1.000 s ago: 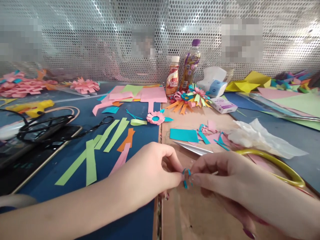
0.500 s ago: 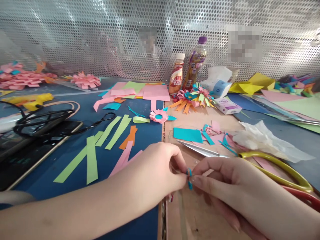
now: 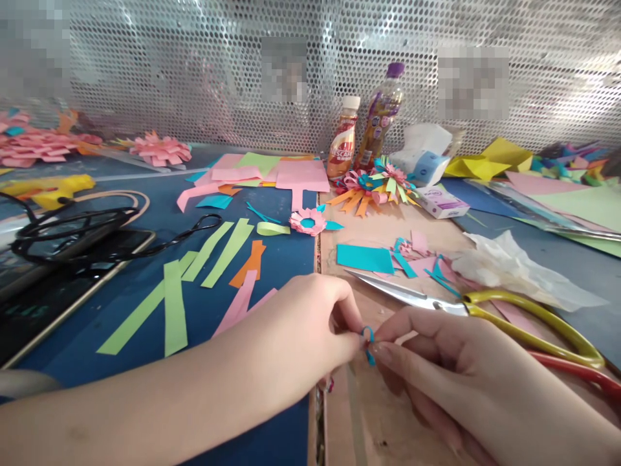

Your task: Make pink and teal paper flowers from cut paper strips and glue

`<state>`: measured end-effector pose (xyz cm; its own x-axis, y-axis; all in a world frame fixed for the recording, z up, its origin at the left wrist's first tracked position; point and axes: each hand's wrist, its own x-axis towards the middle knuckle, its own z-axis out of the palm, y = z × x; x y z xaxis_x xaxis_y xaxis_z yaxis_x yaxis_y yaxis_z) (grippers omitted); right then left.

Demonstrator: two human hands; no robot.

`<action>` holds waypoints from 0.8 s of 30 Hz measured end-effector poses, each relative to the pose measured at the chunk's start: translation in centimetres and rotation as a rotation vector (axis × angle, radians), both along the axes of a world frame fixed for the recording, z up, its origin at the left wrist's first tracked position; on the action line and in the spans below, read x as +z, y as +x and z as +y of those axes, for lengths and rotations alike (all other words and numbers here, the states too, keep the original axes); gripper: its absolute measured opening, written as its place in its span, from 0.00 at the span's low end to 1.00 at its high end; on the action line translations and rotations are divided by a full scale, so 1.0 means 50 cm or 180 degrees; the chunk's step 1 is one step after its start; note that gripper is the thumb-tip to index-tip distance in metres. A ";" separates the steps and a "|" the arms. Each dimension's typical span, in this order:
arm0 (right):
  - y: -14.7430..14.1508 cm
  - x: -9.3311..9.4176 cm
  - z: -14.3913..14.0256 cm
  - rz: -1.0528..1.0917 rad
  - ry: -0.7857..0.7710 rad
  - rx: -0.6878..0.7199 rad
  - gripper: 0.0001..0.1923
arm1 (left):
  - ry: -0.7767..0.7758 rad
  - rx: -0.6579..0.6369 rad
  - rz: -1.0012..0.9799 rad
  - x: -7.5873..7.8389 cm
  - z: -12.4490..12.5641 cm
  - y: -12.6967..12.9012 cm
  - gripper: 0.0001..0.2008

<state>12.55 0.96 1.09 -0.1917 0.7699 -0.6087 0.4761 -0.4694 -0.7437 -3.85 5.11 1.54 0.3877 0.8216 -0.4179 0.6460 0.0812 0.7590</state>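
A narrow blue paper strip (image 3: 369,357), bent into a small curl, is pinched between my two hands above the tan board. My left hand (image 3: 323,317) closes thumb and forefinger on its left side. From the right, my right hand (image 3: 436,356) grips it between thumb and fingertips. Part of the strip is hidden by the fingers. Just beyond the hands lie scissors (image 3: 528,317) with one yellow and one red handle, blades pointing left. A blue paper rectangle (image 3: 366,259) rests behind the blades, and a pink paper flower (image 3: 309,221) with a blue centre lies farther back.
Green strips (image 3: 174,310) lie left on the blue surface, near a phone (image 3: 121,249) and black cable (image 3: 72,233). Two bottles (image 3: 342,145) stand at the back before a perforated metal screen (image 3: 194,65). Crumpled white tissue (image 3: 514,268) lies right of the paper scraps.
Both hands keep their pinch on the blue strip, whose upper loop looks slightly wider. The view has shifted a little; the things on the table stay put.
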 end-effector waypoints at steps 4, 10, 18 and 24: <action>-0.002 -0.001 -0.001 0.0082 -0.0020 -0.0044 0.16 | 0.0010 -0.0066 -0.0013 0.000 0.002 0.000 0.04; -0.003 -0.006 0.001 0.0138 -0.0018 -0.0097 0.17 | -0.0035 -0.0144 0.0241 0.006 0.003 0.005 0.05; -0.001 -0.011 0.002 0.0152 0.0040 -0.0092 0.17 | -0.0082 -0.0143 0.0393 0.011 0.004 0.005 0.06; 0.003 -0.008 -0.001 0.0138 0.0060 -0.0036 0.17 | 0.0000 -0.0144 0.0304 0.011 0.005 0.008 0.04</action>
<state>12.69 0.92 0.71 -0.2087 0.7834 -0.5854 0.4380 -0.4603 -0.7722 -3.45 5.35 2.08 0.3828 0.8041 -0.4549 0.7185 0.0504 0.6937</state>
